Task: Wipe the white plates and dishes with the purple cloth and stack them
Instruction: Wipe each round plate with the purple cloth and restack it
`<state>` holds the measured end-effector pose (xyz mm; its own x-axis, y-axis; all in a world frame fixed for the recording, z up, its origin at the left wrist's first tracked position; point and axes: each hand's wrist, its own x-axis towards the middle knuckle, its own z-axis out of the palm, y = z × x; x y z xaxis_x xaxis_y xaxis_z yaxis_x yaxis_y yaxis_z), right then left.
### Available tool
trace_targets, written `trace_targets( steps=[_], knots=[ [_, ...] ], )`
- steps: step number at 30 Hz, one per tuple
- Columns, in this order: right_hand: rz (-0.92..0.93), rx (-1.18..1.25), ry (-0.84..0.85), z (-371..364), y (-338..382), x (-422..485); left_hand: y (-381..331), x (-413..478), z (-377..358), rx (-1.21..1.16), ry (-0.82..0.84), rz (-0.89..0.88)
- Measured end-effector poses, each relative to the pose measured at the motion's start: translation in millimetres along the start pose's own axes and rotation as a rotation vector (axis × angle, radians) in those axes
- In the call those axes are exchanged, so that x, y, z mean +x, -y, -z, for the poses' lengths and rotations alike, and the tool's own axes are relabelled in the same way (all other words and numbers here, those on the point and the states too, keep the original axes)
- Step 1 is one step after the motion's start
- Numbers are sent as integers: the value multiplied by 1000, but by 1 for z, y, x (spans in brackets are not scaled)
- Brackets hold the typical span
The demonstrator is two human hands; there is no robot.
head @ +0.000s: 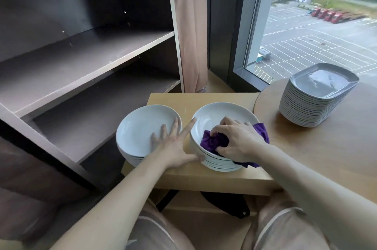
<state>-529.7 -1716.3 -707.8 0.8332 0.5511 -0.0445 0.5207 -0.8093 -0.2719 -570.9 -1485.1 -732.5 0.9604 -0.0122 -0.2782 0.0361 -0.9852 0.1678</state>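
- The fingers point(222, 125) of the right hand point(237, 140) are curled and grip the bunched purple cloth point(214, 142), pressing it into the top dish point(216, 113) of the right stack of white dishes point(220, 165).
- The cloth lies in the near half of that dish, under and just left of the fingers. One end trails over the dish's near right rim, and the hand hides the cloth's middle.
- The left hand point(175, 145) is flat, its fingers point(175, 127) straight and spread, holding nothing. The forefinger reaches the left rim of the right stack and the thumb touches that stack's near side. The other fingers rest on the left stack of white dishes point(142, 127), just beside the right stack.
- The left forearm covers the near edge of the left stack. The lower dishes of both stacks show only as thin rims.
- Both stacks stand on a pale square worktop point(204, 97).
- Right of the right stack, well apart, a tall pile of oblong plates point(312, 106) stands on a round worktop point(326, 147).
- Left of and behind the right stack is a dark shelf unit point(81, 55). Behind the stack hang a curtain point(189, 35) and a window point(326, 25).
- Below the right stack, under the square worktop, a dark object point(224, 202) is half hidden and hard to make out.
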Motion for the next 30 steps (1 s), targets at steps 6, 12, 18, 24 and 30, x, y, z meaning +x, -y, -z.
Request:
trace_targets(
  steps=[6, 12, 18, 24, 30],
  knots=[
    [11, 49, -50, -10, 11, 27, 3, 2, -3, -41, -6, -10],
    [-73, -52, -232, -31, 13, 53, 4, 4, -5, -41, -14, 8],
    [-210, -246, -299, -21, -5, 69, 1, 5, -2, -50, -2, 32],
    [-228, -449, -172, 5, -32, 42, 1, 5, 0, -100, 31, 59],
    [-209, -332, -63, 16, -31, 9, 1, 2, 1, -132, 20, 48]
  ],
)
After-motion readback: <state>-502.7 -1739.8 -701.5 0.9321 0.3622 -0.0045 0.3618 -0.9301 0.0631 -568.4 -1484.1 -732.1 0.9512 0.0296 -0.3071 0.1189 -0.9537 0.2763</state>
